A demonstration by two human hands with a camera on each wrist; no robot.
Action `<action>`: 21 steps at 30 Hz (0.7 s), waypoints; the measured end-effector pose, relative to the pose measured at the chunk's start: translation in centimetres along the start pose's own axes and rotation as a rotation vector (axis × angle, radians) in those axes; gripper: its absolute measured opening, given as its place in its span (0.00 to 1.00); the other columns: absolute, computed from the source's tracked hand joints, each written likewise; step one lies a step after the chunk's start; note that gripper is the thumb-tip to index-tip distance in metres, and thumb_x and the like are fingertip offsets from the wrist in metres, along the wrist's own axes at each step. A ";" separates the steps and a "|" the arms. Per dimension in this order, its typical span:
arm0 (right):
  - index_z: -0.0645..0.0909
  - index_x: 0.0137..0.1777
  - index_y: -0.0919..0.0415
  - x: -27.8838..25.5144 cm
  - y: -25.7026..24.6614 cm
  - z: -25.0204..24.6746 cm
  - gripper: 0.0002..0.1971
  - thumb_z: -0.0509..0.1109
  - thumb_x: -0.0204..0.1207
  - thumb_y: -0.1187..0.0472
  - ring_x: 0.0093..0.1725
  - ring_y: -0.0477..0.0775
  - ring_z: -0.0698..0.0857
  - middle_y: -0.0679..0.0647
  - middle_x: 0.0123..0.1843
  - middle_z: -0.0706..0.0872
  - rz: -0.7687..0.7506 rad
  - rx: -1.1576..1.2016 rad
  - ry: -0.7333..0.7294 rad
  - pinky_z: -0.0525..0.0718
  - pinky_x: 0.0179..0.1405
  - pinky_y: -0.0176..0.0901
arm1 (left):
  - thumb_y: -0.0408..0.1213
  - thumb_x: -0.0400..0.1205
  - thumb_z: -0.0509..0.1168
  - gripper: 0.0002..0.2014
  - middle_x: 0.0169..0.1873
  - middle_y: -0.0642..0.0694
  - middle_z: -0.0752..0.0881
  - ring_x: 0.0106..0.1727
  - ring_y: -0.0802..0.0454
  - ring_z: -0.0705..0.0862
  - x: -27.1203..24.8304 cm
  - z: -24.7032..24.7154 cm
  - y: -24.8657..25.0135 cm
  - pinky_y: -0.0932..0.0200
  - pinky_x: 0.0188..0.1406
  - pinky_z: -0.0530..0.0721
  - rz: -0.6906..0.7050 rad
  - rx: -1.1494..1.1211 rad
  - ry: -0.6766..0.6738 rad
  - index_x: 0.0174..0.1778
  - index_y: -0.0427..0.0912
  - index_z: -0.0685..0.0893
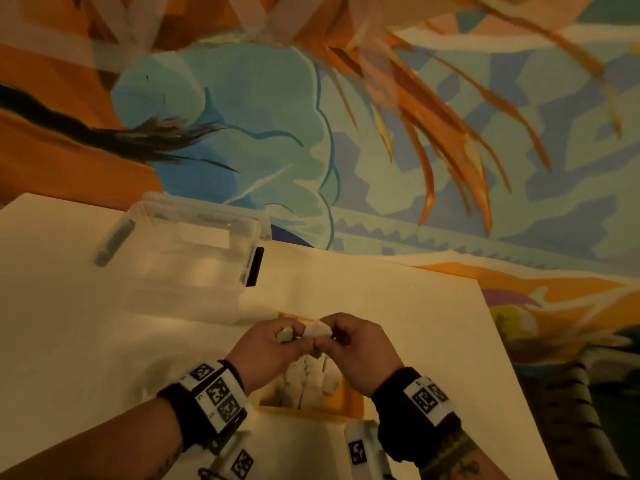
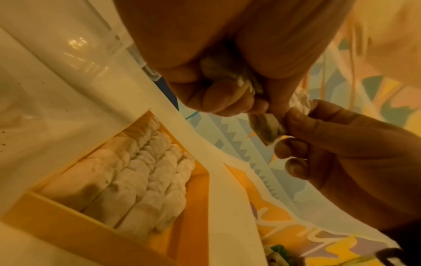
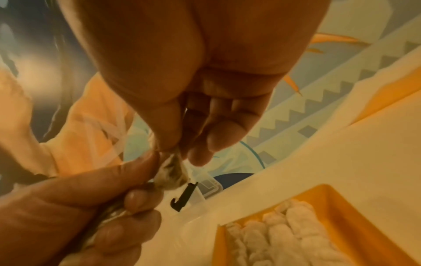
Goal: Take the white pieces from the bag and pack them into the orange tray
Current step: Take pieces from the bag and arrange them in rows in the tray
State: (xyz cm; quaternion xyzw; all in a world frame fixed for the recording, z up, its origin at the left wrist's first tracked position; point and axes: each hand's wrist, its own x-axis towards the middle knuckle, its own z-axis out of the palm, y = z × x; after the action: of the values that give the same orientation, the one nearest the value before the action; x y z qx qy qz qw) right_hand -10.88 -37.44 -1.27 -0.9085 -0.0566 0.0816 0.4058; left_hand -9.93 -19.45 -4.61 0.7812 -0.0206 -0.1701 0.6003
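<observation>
White pieces (image 2: 145, 181) are seen packed in rows in the orange tray (image 1: 349, 398) near the worktop's (image 1: 381, 306) front edge, while above it a crumpled bag (image 1: 317, 330) is pinched between left hand (image 1: 268, 348) and right hand (image 1: 360, 348).

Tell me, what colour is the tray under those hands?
Orange. The tray shows best in the left wrist view, with white pieces packed in rows inside it.
</observation>
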 end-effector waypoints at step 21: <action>0.77 0.69 0.60 2.7 9.9 4.6 0.17 0.63 0.82 0.57 0.66 0.63 0.81 0.61 0.70 0.80 0.509 -0.441 -0.415 0.83 0.64 0.51 | 0.57 0.82 0.65 0.18 0.67 0.47 0.85 0.66 0.50 0.82 2.2 0.4 -9.9 0.61 0.62 0.78 -0.424 0.647 0.062 0.64 0.55 0.82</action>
State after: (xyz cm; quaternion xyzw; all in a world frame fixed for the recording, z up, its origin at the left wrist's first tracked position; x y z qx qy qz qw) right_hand -8.78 -40.19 -12.00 -0.9231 0.0736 0.3473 0.1475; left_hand -9.70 -17.64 -14.58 0.9219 0.1068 -0.2516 0.2745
